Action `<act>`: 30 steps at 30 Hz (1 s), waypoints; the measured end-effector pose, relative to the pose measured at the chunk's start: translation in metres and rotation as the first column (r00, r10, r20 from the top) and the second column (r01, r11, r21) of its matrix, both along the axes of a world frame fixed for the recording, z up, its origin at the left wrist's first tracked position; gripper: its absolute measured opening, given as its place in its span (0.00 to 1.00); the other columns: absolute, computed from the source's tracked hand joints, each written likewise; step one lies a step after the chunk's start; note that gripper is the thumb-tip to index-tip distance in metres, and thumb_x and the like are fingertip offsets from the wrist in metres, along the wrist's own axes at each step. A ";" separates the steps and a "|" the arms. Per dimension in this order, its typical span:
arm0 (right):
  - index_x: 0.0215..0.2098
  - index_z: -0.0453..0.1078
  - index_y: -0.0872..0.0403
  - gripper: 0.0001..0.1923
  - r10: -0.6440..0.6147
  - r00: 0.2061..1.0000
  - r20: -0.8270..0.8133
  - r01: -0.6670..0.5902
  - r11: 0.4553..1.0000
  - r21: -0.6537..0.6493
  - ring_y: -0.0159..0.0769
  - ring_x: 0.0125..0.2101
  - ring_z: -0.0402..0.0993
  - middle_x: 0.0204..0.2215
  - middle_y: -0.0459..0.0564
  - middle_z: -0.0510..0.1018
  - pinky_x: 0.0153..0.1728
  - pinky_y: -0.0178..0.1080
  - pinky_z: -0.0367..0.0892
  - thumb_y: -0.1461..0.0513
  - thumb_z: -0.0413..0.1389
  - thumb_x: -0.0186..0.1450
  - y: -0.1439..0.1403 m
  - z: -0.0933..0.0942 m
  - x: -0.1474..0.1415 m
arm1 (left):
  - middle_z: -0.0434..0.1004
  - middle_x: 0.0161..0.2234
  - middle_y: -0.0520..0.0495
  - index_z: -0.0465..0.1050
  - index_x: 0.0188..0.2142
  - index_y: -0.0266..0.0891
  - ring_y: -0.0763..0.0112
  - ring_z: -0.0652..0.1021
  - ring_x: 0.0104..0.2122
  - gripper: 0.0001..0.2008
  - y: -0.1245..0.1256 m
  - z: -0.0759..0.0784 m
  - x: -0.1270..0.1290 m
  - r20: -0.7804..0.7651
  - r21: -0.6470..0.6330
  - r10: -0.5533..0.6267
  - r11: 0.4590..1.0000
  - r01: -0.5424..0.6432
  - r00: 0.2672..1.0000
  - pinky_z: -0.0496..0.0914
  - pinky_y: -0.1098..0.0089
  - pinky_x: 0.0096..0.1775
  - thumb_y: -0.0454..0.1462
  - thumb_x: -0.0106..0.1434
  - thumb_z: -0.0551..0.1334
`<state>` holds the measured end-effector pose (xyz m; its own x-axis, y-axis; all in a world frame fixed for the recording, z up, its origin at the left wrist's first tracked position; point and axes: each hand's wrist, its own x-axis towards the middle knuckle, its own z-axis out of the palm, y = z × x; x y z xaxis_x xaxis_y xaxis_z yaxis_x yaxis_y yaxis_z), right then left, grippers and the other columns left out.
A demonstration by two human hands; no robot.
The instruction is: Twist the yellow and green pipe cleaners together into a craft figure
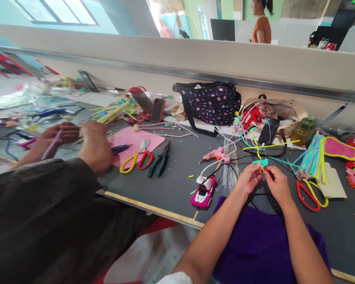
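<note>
— What lay at the far left of the tabletop (177,173)?

— A co-worker in a dark sleeve (47,213) sat there, both hands raised over the surface; one co-worker's hand (60,136) pinched a thin pale stick. Just right of that lay a pink mat (130,144), with yellow-handled scissors (130,161), red-handled scissors (144,157) and green-handled pliers (161,159) side by side on or beside its near edge.

— And toward the middle?

— A dark polka-dot bag (210,102) stood at the back. Nearer, a pink glue gun (215,154) lay on the surface, and a pink toy car (203,194) sat close to the front edge.

— Where were the person's own hands?

— Over the purple lap cloth (254,240). The left hand (250,177) had its fingers closed on the teal pipe-cleaner twist (260,162), and the right hand (276,183) pinched the same piece from the other side, just beside the left. Yellow and teal stems ran out from it across the tabletop.

— And further right?

— A black phone (269,131) lay behind the hands, a bundle of coloured pipe cleaners (312,157) near them, and red-and-yellow scissors (310,193) lay below the bundle.
</note>
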<state>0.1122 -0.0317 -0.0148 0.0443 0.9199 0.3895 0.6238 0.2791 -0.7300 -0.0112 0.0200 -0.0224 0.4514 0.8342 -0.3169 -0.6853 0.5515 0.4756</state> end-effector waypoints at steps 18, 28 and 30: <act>0.36 0.71 0.55 0.12 0.075 0.864 -0.498 -0.207 0.954 -0.216 0.32 0.26 0.69 0.28 0.46 0.76 0.27 0.32 0.63 0.56 0.53 0.62 0.008 -0.016 -0.005 | 0.72 0.21 0.52 0.74 0.26 0.33 0.79 0.69 0.21 0.15 -0.001 0.002 0.002 -0.072 0.083 0.001 0.997 0.005 0.997 0.61 0.74 0.27 0.37 0.41 0.75; 0.33 0.70 0.53 0.10 -0.201 0.974 -0.101 0.208 0.976 0.060 0.32 0.27 0.68 0.28 0.46 0.74 0.31 0.33 0.63 0.55 0.53 0.65 -0.006 0.003 -0.011 | 0.75 0.23 0.50 0.77 0.25 0.33 0.78 0.69 0.22 0.13 0.001 -0.001 0.005 -0.211 0.173 0.260 0.959 -0.226 0.942 0.61 0.73 0.29 0.38 0.41 0.75; 0.31 0.71 0.52 0.12 -0.182 0.983 0.039 0.176 0.977 0.117 0.31 0.27 0.68 0.27 0.46 0.73 0.32 0.33 0.62 0.56 0.51 0.66 -0.009 0.004 -0.014 | 0.75 0.23 0.49 0.77 0.25 0.33 0.77 0.70 0.23 0.13 0.000 0.000 0.006 -0.219 0.197 0.303 0.945 -0.262 0.927 0.62 0.73 0.30 0.38 0.42 0.74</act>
<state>0.0978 -0.0408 -0.0107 0.1826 0.8488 0.4962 0.7057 0.2383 -0.6672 -0.0053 0.0199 -0.0223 0.1154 0.9644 -0.2378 -0.6531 0.2540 0.7134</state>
